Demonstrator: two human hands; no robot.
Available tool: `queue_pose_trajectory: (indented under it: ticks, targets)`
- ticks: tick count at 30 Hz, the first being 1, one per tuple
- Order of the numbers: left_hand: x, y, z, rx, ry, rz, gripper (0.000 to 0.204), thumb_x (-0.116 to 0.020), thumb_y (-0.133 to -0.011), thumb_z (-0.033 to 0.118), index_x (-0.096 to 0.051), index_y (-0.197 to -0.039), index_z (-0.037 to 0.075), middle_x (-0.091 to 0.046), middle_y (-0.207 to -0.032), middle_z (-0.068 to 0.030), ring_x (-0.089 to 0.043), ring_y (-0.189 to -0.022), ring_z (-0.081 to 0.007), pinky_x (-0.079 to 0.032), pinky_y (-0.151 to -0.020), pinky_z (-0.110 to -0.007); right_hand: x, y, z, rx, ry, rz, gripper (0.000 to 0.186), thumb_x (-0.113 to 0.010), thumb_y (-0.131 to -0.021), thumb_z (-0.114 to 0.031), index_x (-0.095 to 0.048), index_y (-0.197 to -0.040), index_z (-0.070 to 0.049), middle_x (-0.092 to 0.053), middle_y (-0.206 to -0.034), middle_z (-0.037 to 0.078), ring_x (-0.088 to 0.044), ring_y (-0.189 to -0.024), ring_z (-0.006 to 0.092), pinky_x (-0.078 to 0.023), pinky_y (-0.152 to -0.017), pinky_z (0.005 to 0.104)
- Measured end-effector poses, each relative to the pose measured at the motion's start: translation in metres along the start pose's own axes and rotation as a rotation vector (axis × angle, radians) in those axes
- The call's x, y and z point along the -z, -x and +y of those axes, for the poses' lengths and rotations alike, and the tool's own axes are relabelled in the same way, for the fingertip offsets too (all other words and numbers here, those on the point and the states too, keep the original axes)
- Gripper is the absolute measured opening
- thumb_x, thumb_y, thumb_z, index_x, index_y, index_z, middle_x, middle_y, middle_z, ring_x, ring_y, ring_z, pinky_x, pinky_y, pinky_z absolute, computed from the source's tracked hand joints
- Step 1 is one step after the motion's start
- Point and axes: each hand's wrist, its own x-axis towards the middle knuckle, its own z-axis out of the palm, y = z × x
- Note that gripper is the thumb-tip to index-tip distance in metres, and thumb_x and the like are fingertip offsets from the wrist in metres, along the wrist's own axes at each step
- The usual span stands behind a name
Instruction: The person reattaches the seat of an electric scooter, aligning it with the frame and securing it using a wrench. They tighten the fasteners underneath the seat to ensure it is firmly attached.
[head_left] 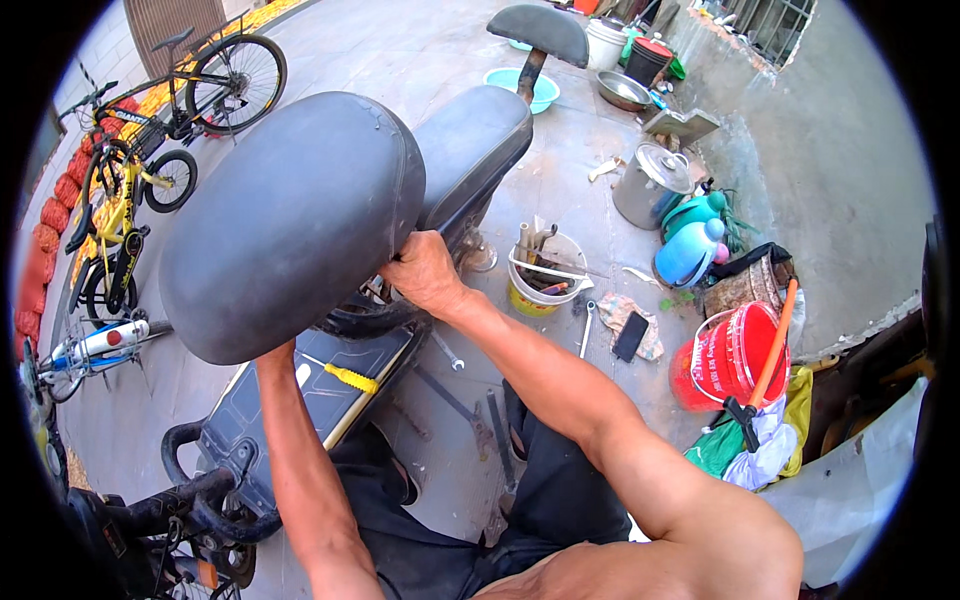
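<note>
Your right hand clasps the black seat at right; your left hand is mostly hidden beneath, grip impossible to tell.

The big seat and the long seat were dark grey. The screwdriver had a yellow handle. One bucket was yellow and white, and another bucket was red with white writing. The pole was orange and the bottle was light blue. The phone was black. The cloth was pale with pinkish patches. The small bike was yellow and black.
</note>
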Motion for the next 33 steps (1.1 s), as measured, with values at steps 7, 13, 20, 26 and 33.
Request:
queue_pose_trajectory:
  ticks: [7, 13, 20, 26, 33]
  targets:
    - [0.010, -0.001, -0.027, -0.099, -0.241, -0.013, 0.059, -0.064, -0.093, 0.029, -0.042, -0.144, 0.011, -0.043, -0.148, -0.0109, -0.037, -0.137, -0.0276, -0.026, -0.113, -0.042, 0.024, 0.001, -0.019, -0.292, -0.584, -0.346, 0.022, -0.073, -0.078, -0.006, -0.071, -0.097, 0.005, -0.068, -0.081, 0.004, -0.059, -0.070, 0.0123, -0.049, -0.067, 0.0279]
    - [0.008, 0.000, -0.026, -0.146, -0.293, -0.024, 0.059, -0.065, -0.093, 0.029, -0.042, -0.144, 0.010, -0.043, -0.148, -0.0109, -0.037, -0.137, -0.0274, -0.026, -0.114, -0.042, 0.030, 0.006, -0.015, -0.344, -0.628, -0.294, 0.020, -0.068, -0.080, -0.002, -0.072, -0.100, 0.002, -0.069, -0.079, 0.006, -0.057, -0.065, 0.0084, -0.047, -0.062, 0.0236]
    - [0.010, 0.003, -0.024, -0.138, -0.323, 0.000, 0.060, -0.066, -0.092, 0.026, -0.042, -0.144, 0.011, -0.043, -0.149, -0.0110, -0.037, -0.137, -0.0270, -0.026, -0.114, -0.041, 0.024, 0.011, -0.011, -0.250, -0.316, -0.141, 0.027, -0.072, -0.077, -0.015, -0.072, -0.098, 0.003, -0.071, -0.083, 0.017, -0.067, -0.074, 0.0191, -0.051, -0.072, 0.0313]
    - [0.013, 0.002, -0.036, -0.186, -0.346, -0.007, 0.059, -0.066, -0.092, 0.026, -0.043, -0.144, 0.011, -0.043, -0.149, -0.0111, -0.037, -0.138, -0.0268, -0.026, -0.114, -0.041, 0.035, 0.011, -0.008, -0.231, -0.415, -0.166, 0.024, -0.070, -0.079, -0.011, -0.072, -0.099, 0.002, -0.072, -0.083, 0.013, -0.065, -0.073, 0.0137, -0.051, -0.071, 0.0288]
    - [0.015, 0.004, -0.046, -0.234, -0.375, -0.017, 0.058, -0.065, -0.093, 0.025, -0.043, -0.144, 0.011, -0.043, -0.149, -0.0113, -0.037, -0.138, -0.0264, -0.026, -0.114, -0.040, 0.030, 0.012, -0.006, -0.183, -0.421, -0.141, 0.023, -0.070, -0.079, -0.011, -0.073, -0.099, -0.001, -0.073, -0.084, 0.013, -0.065, -0.075, 0.0134, -0.051, -0.072, 0.0288]
